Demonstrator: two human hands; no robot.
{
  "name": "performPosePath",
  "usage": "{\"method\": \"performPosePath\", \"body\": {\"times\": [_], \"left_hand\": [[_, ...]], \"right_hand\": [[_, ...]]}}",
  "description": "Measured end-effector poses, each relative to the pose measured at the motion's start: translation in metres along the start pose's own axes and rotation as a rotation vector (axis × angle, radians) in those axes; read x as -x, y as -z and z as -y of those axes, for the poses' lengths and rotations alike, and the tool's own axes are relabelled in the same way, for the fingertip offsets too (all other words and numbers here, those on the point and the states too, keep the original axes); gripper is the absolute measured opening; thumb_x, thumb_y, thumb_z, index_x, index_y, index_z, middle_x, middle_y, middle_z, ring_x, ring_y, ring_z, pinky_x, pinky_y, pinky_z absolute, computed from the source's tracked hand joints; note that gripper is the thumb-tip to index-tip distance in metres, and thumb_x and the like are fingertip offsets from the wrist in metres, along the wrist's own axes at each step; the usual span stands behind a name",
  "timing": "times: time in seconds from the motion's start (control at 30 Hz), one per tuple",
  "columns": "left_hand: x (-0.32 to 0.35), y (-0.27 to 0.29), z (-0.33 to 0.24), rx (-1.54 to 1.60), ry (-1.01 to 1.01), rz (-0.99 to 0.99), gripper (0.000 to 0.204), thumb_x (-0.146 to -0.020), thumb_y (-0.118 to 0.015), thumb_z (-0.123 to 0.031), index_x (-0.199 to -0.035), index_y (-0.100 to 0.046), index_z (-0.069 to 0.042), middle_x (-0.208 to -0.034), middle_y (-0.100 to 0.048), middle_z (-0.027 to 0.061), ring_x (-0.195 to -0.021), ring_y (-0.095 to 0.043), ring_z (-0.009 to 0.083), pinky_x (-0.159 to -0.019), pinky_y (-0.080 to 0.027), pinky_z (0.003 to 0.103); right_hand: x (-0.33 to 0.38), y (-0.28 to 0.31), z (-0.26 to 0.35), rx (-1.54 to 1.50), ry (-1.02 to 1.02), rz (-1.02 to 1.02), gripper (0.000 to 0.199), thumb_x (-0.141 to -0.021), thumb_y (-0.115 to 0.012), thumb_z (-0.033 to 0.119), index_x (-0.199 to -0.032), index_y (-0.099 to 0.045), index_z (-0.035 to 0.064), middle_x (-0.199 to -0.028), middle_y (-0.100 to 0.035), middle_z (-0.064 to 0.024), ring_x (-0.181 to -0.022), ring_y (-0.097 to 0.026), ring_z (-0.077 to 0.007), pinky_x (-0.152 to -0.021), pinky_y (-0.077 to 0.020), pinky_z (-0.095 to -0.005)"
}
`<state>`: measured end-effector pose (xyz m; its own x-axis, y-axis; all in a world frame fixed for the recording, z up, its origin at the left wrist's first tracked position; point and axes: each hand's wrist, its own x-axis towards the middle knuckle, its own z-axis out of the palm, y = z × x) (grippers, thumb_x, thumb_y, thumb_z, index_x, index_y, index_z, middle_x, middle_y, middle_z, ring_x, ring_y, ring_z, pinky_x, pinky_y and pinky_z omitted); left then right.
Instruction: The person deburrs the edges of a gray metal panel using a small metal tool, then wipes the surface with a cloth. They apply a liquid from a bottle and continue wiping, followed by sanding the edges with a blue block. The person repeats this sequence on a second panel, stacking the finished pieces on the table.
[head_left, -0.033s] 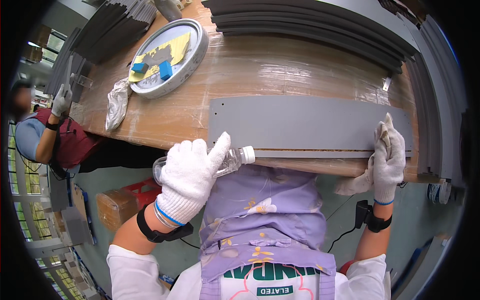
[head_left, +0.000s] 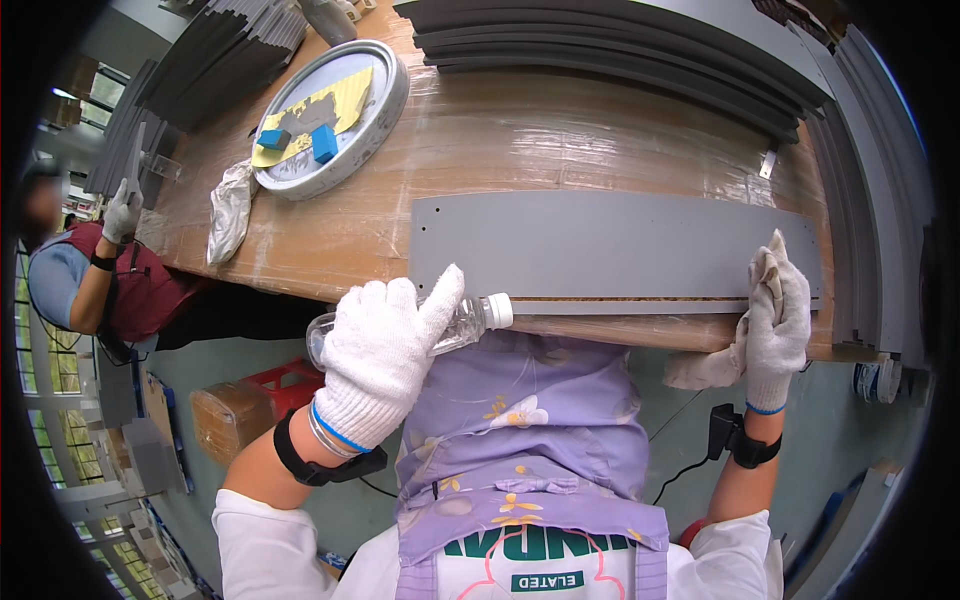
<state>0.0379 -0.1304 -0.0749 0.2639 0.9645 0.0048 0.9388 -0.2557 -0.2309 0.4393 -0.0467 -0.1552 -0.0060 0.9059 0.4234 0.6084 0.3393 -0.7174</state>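
In a white knit glove, my left hand (head_left: 380,345) is wrapped round a clear plastic bottle (head_left: 462,326) with a white cap, tilted sideways at the table's near edge. My gloved right hand (head_left: 778,315) grips a whitish cloth (head_left: 708,368), which hangs down past the table edge and shows between the fingers. Between my hands lies a long grey panel (head_left: 600,245), flat along the near edge. It has small holes at its left end and a narrow brownish groove along its near side. My right hand rests at the panel's right end.
On the wrapped table (head_left: 480,130), a round grey lid (head_left: 388,120) bears a yellow sheet (head_left: 350,100) with grey paste and blue blocks (head_left: 324,143). Beside it lies a white glove or cloth (head_left: 232,212). Grey panels are stacked (head_left: 600,50) behind and at right. A co-worker (head_left: 120,275) stands left.
The view has shifted very slightly, so the lid and panel sit a little further left. Both hands keep their grip and place.
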Motion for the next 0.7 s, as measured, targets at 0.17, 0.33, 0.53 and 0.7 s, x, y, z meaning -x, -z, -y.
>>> {"method": "performPosePath", "body": {"times": [0.17, 0.33, 0.53, 0.7], "left_hand": [[-0.029, 0.006, -0.034, -0.002, -0.078, -0.017, 0.06, -0.077, -0.074, -0.019, -0.134, -0.057, -0.017, -0.082, -0.054, 0.0074, -0.077, -0.058, 0.0275, -0.069, -0.048, 0.042], [-0.058, 0.021, -0.075, 0.026, -0.166, -0.01, 0.052, -0.086, -0.06, -0.014, -0.137, -0.051, -0.015, -0.085, -0.055, 0.007, -0.08, -0.057, 0.0247, -0.074, -0.044, 0.041], [-0.1, 0.031, -0.13, 0.032, -0.272, -0.073, 0.052, -0.086, -0.06, -0.013, -0.138, -0.05, -0.013, -0.087, -0.057, 0.0083, -0.083, -0.058, 0.0253, -0.074, -0.044, 0.041], [-0.137, 0.038, -0.181, 0.035, -0.356, -0.181, 0.054, -0.083, -0.063, -0.014, -0.136, -0.054, -0.013, -0.086, -0.057, 0.0078, -0.082, -0.06, 0.0254, -0.075, -0.048, 0.04]], "right_hand": [[0.042, 0.043, -0.013, -0.087, -0.026, -0.035, 0.045, -0.094, -0.045, -0.011, -0.137, -0.054, 0.0004, -0.14, -0.054, -0.0147, -0.131, -0.053, -0.0264, -0.112, -0.0429, -0.0393], [0.084, 0.081, -0.022, 0.054, -0.072, -0.112, 0.037, -0.087, -0.06, -0.003, -0.123, -0.065, 0.0015, -0.129, -0.062, -0.0165, -0.12, -0.061, -0.0294, -0.104, -0.0469, -0.0395], [0.123, 0.102, -0.046, 0.11, -0.151, -0.146, 0.042, -0.084, -0.064, 0.0, -0.125, -0.066, 0.0033, -0.124, -0.063, -0.0161, -0.112, -0.063, -0.0294, -0.097, -0.0505, -0.0374], [0.141, 0.114, -0.059, 0.157, -0.195, -0.137, 0.043, -0.081, -0.067, 0.005, -0.124, -0.066, 0.0043, -0.122, -0.063, -0.0171, -0.107, -0.064, -0.0322, -0.094, -0.0518, -0.0392]]}}
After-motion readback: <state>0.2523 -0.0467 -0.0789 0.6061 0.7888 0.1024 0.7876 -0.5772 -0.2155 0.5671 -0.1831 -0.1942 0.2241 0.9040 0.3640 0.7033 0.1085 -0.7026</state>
